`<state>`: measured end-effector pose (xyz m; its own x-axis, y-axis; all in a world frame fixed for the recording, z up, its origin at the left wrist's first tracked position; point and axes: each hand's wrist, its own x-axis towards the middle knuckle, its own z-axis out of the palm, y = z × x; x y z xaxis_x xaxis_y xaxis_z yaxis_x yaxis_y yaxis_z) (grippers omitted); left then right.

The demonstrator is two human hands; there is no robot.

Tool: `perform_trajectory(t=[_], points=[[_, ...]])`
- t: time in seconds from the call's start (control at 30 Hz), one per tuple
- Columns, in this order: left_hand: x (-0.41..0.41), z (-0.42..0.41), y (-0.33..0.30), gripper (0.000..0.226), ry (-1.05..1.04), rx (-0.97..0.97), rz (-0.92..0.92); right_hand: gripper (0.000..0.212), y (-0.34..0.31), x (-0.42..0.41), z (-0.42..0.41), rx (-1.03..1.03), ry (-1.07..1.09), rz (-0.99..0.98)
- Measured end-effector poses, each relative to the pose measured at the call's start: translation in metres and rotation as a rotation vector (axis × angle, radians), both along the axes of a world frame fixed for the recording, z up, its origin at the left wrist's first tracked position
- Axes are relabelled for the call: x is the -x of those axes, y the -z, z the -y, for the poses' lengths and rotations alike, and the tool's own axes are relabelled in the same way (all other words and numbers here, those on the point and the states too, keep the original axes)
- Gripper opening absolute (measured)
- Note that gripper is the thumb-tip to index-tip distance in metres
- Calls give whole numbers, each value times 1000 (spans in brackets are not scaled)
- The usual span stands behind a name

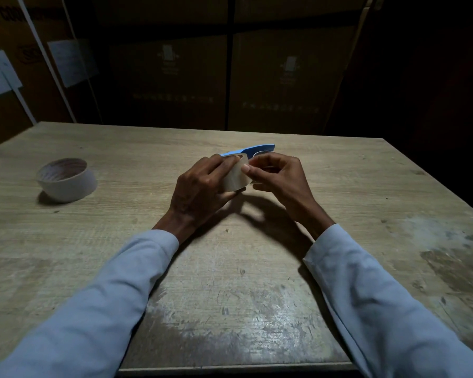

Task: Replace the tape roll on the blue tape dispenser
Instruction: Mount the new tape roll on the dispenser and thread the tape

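Two hands meet at the centre of the head view, both busy with a pale, translucent roll of packing tape [236, 174]. The left hand [202, 184] grips the roll, fingers curled over its top and thumb beneath; the right hand [273, 173] pinches at the roll's right face with thumb and forefinger, probably hunting for the loose end. Just behind them, partly hidden, lies the blue plastic tape dispenser [260, 150], resting on the worn wooden table [230, 296]. At the left of the frame, well apart from the hands, sits an empty white cardboard tape core [66, 180], lying flat, likely the spent roll. Dim brown cartons [284, 77] fill the upper half.

Judging from this, the new roll is not yet mounted. The risk is in the tape end: if it splits or sticks back down, threading fails. Mounting the roll the wrong way round would leave the adhesive side facing wrongly at the cutter.
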<state>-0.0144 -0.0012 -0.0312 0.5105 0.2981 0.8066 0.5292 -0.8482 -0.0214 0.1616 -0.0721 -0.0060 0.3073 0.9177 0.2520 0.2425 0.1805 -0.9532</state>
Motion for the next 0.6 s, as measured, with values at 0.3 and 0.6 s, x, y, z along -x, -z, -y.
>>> perform_trajectory(t=[0.3, 0.6], points=[[1, -3, 2, 62, 11, -39, -124, 9, -1, 6, 0, 35, 46, 16], [-1, 3, 1, 64, 47, -67, -150, 15, 3, 7, 0, 83, 9, 285]])
